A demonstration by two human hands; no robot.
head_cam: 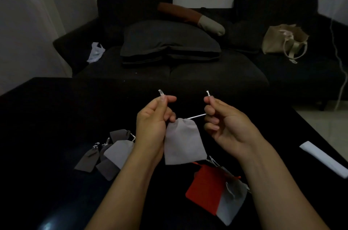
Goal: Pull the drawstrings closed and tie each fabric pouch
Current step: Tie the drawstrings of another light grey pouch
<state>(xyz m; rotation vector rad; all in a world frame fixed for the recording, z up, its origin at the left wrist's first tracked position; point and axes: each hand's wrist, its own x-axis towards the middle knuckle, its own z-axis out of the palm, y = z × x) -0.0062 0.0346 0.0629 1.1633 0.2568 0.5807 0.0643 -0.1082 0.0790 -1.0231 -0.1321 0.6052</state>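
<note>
Dim room, dark sofa (169,71) behind a black surface (56,116). Grey pouch (183,143) hangs between the hands, mouth up. Left hand (150,122) and right hand (226,122) each pinch a drawstring end — cord (196,116) runs sideways to the right fingers (211,111), ready to cross and knot.

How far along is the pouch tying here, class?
Likely done: the grey pouches lying at left, cords bunched. In hand: both hands, left hand and right hand, pull the drawstring of a light pouch. Left: the red pouch and grey one.
</note>
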